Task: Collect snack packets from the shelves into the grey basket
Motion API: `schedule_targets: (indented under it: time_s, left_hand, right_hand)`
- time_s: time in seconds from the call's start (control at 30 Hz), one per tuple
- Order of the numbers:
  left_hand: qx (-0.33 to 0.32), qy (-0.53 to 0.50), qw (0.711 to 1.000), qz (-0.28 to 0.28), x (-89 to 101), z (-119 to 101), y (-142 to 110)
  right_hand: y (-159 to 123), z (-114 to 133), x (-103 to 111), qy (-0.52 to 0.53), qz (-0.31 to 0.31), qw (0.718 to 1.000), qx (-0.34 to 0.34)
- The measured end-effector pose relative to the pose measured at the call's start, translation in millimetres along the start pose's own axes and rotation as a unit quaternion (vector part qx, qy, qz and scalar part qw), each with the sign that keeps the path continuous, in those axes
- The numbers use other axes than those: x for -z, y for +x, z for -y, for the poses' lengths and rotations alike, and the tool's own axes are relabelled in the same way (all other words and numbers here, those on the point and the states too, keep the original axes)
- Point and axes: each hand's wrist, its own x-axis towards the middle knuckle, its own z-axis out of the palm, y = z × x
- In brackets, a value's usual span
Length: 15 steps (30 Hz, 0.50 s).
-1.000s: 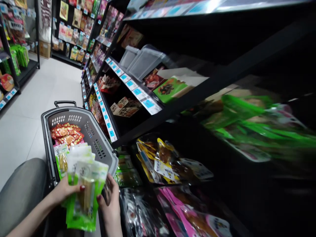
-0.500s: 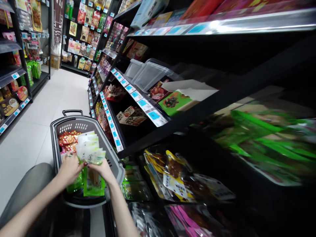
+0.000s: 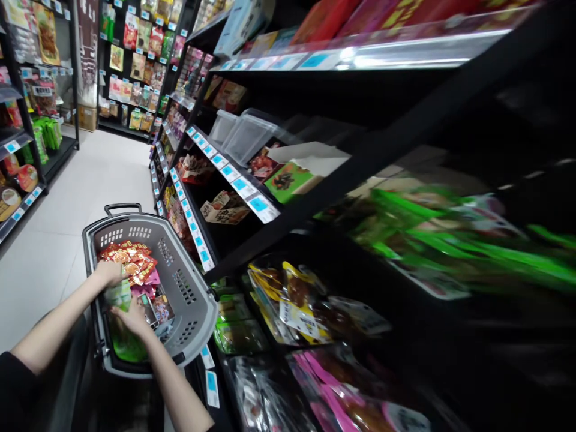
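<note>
Fingers [image 3: 120,312] of both hands [image 3: 108,273] [image 3: 137,319] grasp green packets [image 3: 128,347] inside a basket [image 3: 204,315] holding red packets [image 3: 138,259].

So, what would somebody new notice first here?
Probably the big gray basket at the left, with shiny red packets in its far end. The person's left grip and right grip are both inside, at green packets along its left side. Then, at the right, blurry bright-green bags stand out against the dark.

Packets [image 3: 140,265] lie in the basket [image 3: 209,315] (handle [image 3: 123,206] at its far end), left of the shelves [image 3: 231,174].
</note>
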Motion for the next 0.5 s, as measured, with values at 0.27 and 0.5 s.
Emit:
schedule_targets:
  time_s: [0.27, 0.5]
  left_hand:
    - [-0.027, 0.071, 0.993, -0.086, 0.7, -0.9, -16.5]
    - [-0.057, -0.099, 0.933, -0.342, -27.2, 46.3, -80.3]
  right_hand:
    - [-20.1, 28.6, -11.7, -0.070, -0.064, 0.995, 0.026]
    - [-88.1, -97.2, 101.6, -0.045, -0.545, 0.836, -0.033]
